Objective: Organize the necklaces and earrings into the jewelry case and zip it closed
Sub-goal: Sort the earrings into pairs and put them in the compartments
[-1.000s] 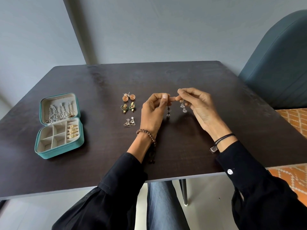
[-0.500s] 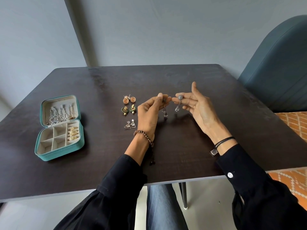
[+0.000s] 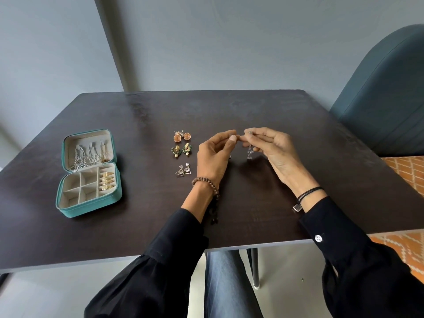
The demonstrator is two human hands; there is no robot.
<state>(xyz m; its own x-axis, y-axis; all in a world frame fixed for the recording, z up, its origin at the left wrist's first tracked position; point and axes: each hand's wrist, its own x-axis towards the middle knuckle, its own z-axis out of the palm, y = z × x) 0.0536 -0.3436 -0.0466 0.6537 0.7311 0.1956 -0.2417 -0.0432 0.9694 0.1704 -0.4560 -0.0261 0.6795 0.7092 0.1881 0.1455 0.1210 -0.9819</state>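
A teal jewelry case lies open at the table's left, silver necklaces hanging in its lid and gold earrings in a right-hand compartment. My right hand pinches a silver drop earring that dangles above the table. My left hand pinches its mate, which is almost hidden behind the fingers. The two hands' fingertips nearly touch. To the left of my left hand lie three earring pairs: round orange studs, green-and-gold earrings and silver triangle earrings.
The dark wooden table reaches to its front edge near my sleeves. A blue-grey upholstered chair stands at the right. An orange patterned rug shows beyond the table's right edge.
My hands have drawn together again, fingertips nearly meeting. The right hand's fingers, spread half a second ago, have curled over its earring. The view has shifted slightly.
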